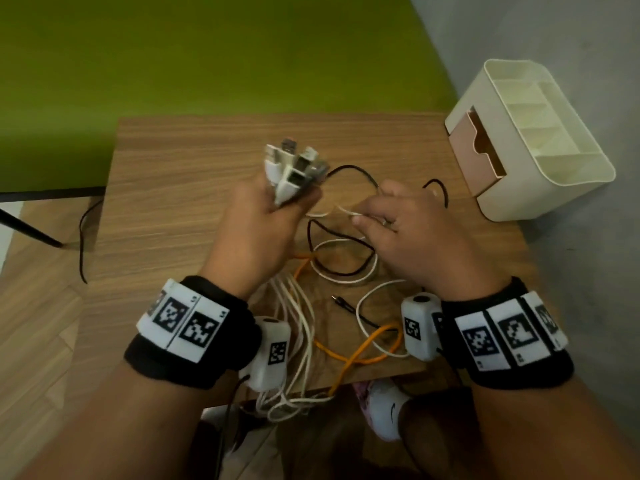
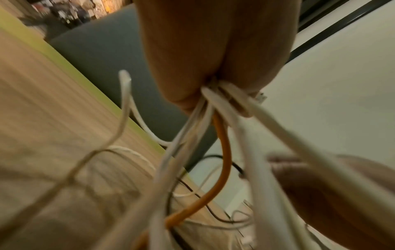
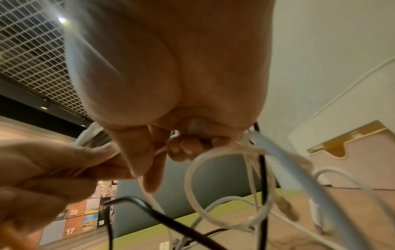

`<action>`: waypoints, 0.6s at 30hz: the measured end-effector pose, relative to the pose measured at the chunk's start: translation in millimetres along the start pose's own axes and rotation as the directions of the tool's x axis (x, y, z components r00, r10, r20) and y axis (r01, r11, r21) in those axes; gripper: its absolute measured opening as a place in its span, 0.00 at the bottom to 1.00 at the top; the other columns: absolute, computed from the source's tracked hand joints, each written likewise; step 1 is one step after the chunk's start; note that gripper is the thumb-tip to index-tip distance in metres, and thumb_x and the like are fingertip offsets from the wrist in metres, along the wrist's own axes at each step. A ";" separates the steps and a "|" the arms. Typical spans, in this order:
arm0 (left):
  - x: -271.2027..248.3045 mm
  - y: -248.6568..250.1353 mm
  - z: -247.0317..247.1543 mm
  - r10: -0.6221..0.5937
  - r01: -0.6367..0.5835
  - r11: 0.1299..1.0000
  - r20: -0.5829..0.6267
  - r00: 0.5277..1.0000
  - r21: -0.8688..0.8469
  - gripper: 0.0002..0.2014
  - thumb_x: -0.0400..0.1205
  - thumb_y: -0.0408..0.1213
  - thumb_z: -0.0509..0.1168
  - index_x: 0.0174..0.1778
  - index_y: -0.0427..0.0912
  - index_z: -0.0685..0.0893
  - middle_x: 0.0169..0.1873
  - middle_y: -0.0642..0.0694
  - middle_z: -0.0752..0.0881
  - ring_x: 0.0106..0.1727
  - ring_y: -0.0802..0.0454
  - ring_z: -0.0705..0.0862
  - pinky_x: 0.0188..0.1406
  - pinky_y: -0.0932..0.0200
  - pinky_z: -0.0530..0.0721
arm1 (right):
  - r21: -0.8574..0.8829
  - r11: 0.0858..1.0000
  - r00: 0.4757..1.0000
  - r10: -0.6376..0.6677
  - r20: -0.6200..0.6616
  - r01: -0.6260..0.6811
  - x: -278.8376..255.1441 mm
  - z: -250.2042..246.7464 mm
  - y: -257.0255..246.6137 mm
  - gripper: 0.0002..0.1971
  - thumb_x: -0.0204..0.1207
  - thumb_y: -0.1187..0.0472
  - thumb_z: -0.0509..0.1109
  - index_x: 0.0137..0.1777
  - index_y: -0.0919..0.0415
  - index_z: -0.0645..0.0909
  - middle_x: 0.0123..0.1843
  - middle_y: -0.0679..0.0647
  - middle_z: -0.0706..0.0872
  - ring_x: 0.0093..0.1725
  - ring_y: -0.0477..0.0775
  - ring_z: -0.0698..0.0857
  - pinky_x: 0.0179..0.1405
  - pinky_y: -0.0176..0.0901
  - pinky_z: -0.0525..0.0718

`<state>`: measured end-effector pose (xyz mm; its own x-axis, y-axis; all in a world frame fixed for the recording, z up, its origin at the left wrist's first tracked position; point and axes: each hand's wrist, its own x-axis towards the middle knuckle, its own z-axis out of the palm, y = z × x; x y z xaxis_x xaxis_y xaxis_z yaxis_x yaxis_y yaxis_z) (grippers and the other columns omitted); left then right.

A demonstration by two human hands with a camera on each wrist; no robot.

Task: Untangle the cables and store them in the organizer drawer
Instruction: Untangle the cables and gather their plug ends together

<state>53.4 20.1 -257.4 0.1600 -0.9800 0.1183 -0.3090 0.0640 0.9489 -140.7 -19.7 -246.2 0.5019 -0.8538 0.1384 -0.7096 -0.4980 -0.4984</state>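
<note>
My left hand [image 1: 273,216] grips a bunch of white cable plugs [image 1: 291,168], raised above the wooden table [image 1: 166,188]. From that fist white cords [image 2: 215,121] and an orange cable [image 2: 224,152] hang down. My right hand [image 1: 391,216] pinches a thin white cable [image 1: 346,211] just right of the left hand, with its fingers curled over white and black strands [image 3: 260,162]. Tangled white, black [image 1: 346,271] and orange cables [image 1: 360,351] lie on the table beneath both hands. The cream organizer [image 1: 540,143] stands at the back right with its pink drawer [image 1: 485,150] pulled partly out.
A black cord [image 1: 83,237] hangs over the table's left edge. Cable loops spill over the near edge [image 1: 294,400] above a white shoe [image 1: 384,407]. A green panel [image 1: 207,53] lies beyond the table and a grey wall [image 1: 588,306] runs along the right.
</note>
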 end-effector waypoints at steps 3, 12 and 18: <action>-2.9 -0.2 13.2 0.048 -0.057 0.997 0.164 0.985 0.050 0.08 0.82 0.37 0.69 0.50 0.56 0.87 0.43 0.56 0.90 0.38 0.68 0.85 0.37 0.62 0.82 | 0.057 0.988 0.982 -0.132 -0.132 0.140 2.6 4.4 -6.9 0.09 0.80 0.61 0.68 0.44 0.63 0.88 0.38 0.49 0.74 0.35 0.44 0.72 0.31 0.31 0.65; 2.4 2.9 -15.6 -0.140 0.150 0.945 0.054 0.989 -0.291 0.10 0.83 0.37 0.65 0.35 0.49 0.80 0.22 0.56 0.74 0.20 0.59 0.67 0.19 0.62 0.66 | 0.025 0.999 0.985 -0.028 -0.169 0.033 6.2 -3.2 9.9 0.17 0.83 0.46 0.64 0.48 0.60 0.84 0.40 0.45 0.80 0.39 0.46 0.77 0.40 0.41 0.70; 6.4 -5.0 -25.8 -0.210 0.211 0.976 0.025 0.977 -0.060 0.07 0.85 0.34 0.65 0.42 0.40 0.84 0.36 0.40 0.88 0.17 0.65 0.73 0.20 0.65 0.70 | 0.003 0.998 0.989 0.058 -0.133 -0.059 4.1 -3.0 14.7 0.13 0.86 0.50 0.62 0.53 0.55 0.85 0.44 0.46 0.78 0.43 0.48 0.76 0.49 0.53 0.73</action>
<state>80.2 18.4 -253.8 0.1974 -0.9761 -0.0909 -0.2115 -0.1330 0.9683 -150.6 -30.9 -250.4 0.3893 -0.8940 0.2219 -0.7363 -0.4467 -0.5082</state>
